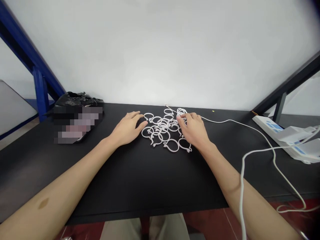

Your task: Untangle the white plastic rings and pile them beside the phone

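In the middle of the black table lies a loose, overlapping pile of thin white rings point(163, 136), several of them with a small loop at the join. My left hand point(127, 129) rests at the pile's left side, thumb and fingers apart, holding nothing; its fingertips are close to the nearest ring. Over the pile's right side lies my right hand point(196, 130), with thumb and fingers apart. It partly covers some rings, and its fingertips are at a small cluster of rings point(181, 112) at the back. Whether they touch it is hard to tell.
A black plastic bag point(72, 99) and a blurred-out item are at the left. On the right sits a white power strip point(272, 128) with plugs. A white cable point(242, 173) crosses over my right forearm. Blue and black metal braces flank the pale back wall.
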Demonstrator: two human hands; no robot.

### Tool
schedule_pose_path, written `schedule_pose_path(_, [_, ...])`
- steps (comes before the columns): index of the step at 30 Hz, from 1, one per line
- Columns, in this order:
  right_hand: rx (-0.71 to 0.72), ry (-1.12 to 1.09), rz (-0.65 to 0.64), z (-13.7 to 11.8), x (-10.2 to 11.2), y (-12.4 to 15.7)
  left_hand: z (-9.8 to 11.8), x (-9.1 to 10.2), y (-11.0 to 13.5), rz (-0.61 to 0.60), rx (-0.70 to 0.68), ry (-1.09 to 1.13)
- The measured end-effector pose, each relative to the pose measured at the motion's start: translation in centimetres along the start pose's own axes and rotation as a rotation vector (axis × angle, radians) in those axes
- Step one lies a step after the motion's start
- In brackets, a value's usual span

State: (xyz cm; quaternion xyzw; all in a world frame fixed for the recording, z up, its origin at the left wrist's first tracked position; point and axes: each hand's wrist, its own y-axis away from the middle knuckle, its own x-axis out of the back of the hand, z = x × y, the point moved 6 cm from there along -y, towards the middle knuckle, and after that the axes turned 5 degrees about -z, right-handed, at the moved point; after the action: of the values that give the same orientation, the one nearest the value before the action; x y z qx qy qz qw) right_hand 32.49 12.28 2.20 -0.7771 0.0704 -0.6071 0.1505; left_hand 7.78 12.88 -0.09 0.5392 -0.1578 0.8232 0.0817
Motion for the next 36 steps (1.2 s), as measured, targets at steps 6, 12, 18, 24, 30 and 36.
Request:
schedule_pose_path(6, [0.079, -0.084, -0.036, -2.2, -0.4, 0.9, -3.1, -0.4, -0.5, -0.039, 0.110, -0.132])
schedule_pose_path(12, [0.182, -0.193, -0.066, -4.5, -0.3, 1.9, -3.1, -0.7, -0.5, -0.094, 0.130, -0.192])
schedule_pose_path(18, [0.262, -0.248, -0.060, -5.2, 0.3, 2.4, -2.9, -0.9, -0.4, -0.090, 0.088, -0.253])
schedule_pose_path(24, [0.314, -0.276, -0.077, -5.8, 0.0, 2.9, -2.6, -0.9, -0.4, -0.102, 0.091, -0.260])
schedule_pose_path(30, [0.355, -0.267, -0.097, -6.1, -0.2, 3.0, -2.0, -0.5, -0.1, -0.122, 0.071, -0.226])
schedule_pose_path(36, [0.386, -0.199, -0.023, -5.9, 0.3, 2.8, 1.3, 2.4, 0.8, 0.042, -0.100, -0.114])
